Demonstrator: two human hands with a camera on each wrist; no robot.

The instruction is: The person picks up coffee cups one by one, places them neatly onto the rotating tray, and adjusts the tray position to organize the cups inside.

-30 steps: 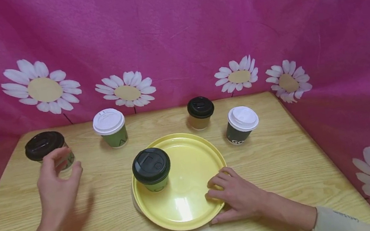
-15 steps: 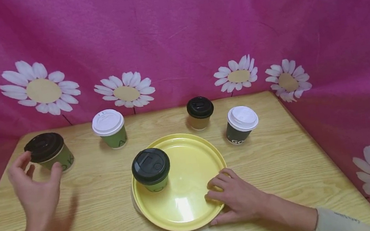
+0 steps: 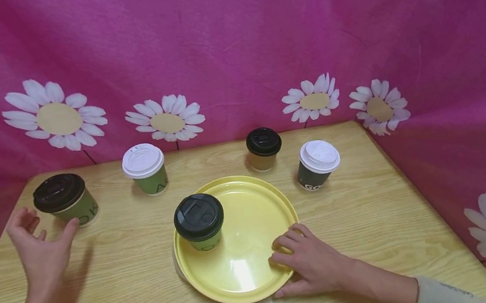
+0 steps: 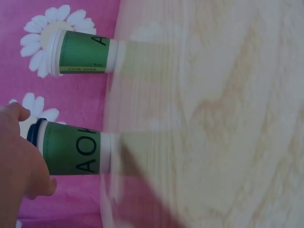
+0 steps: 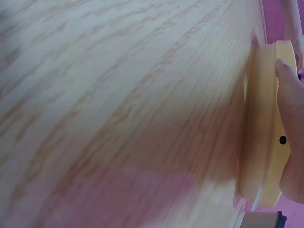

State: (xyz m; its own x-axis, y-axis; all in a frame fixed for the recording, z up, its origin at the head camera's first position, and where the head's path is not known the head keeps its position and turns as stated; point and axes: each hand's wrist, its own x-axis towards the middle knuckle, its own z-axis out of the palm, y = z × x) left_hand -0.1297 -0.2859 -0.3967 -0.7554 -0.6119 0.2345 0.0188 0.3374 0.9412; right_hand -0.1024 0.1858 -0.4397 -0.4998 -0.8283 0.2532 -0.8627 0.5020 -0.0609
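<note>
My left hand [image 3: 40, 252] is at the left, thumb and fingers spread apart in front of a green paper coffee cup [image 3: 77, 210] with a black lid. No firm contact with this cup shows; in the left wrist view, the hand [image 4: 21, 156] overlaps its lid end. A round yellow tray [image 3: 253, 232] lies at the middle of the table. My right hand [image 3: 310, 263] grips its right rim, fingers curled over the edge and thumb along the near side. On the tray's left part stands another green coffee cup [image 3: 202, 223], black-lidded and upright.
Behind the tray stand a white-lidded green cup [image 3: 149, 176], a brown cup [image 3: 263, 151] with a black lid, and a dark cup [image 3: 316, 165] with a white lid. A pink flowered cloth [image 3: 229, 46] hangs behind the wooden table [image 3: 151, 296] and along its sides.
My left hand has moved left and slightly down from over the black-lidded green cup, uncovering its side, and its fingers have spread wider. The right hand and the tray have stayed put.
</note>
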